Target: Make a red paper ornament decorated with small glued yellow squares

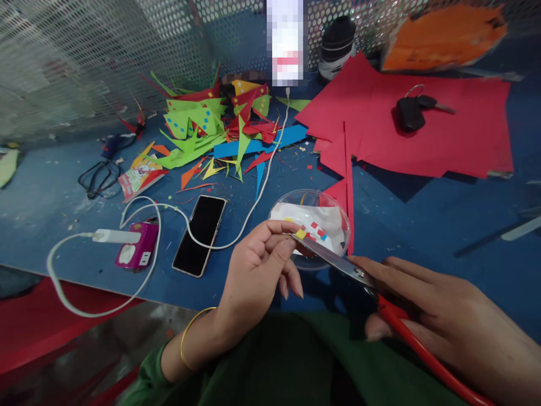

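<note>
My right hand (439,316) grips a pair of scissors (393,318) with red handles, blades pointing left. At the blade tips shows a small piece of yellow paper (300,234), which my left hand (266,259) pinches between thumb and forefinger. Just beyond the fingertips, a round clear plastic container (347,225) stands on the table. Inside it lie a white sheet (333,217) and several tiny paper squares in red, blue and yellow. Part of the container is hidden behind my left hand and the scissors.
Colourful paper scraps (190,146) lie at the back. Red paper sheets (456,129) carry a key (412,113). A phone (200,234), a purple plug adapter (137,245) and a white cable (236,245) are to the left. A perforated metal panel (105,62) borders the table (401,225).
</note>
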{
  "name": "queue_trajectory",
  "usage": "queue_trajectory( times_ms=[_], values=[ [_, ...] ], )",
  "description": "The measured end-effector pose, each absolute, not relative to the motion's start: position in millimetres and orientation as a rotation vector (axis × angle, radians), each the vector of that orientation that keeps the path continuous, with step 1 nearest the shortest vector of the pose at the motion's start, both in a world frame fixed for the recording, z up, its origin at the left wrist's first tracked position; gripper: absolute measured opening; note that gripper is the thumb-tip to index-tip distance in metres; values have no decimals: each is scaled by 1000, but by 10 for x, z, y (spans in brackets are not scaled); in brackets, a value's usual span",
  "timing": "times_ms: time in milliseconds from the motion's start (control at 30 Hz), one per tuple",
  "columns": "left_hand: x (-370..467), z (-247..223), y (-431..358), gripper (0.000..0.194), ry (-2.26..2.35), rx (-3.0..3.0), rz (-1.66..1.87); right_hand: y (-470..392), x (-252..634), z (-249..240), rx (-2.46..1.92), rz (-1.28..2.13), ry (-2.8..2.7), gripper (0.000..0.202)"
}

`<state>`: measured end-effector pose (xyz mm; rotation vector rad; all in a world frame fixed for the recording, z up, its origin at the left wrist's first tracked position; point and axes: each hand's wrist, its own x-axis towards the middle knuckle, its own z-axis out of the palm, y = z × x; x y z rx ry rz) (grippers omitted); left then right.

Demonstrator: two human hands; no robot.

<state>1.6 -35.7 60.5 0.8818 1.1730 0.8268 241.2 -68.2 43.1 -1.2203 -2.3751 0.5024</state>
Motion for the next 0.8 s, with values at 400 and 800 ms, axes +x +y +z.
queue_trajectory(
  times_ms=[400, 800],
  values=[
    [18, 664, -336, 13, 1287, 890, 787, -704, 2420, 416, -1275, 634, -2316, 48],
    [25, 685, -349, 14, 1331, 961, 775, -675, 2358, 494, -1292, 613, -2292, 64]
  ],
)
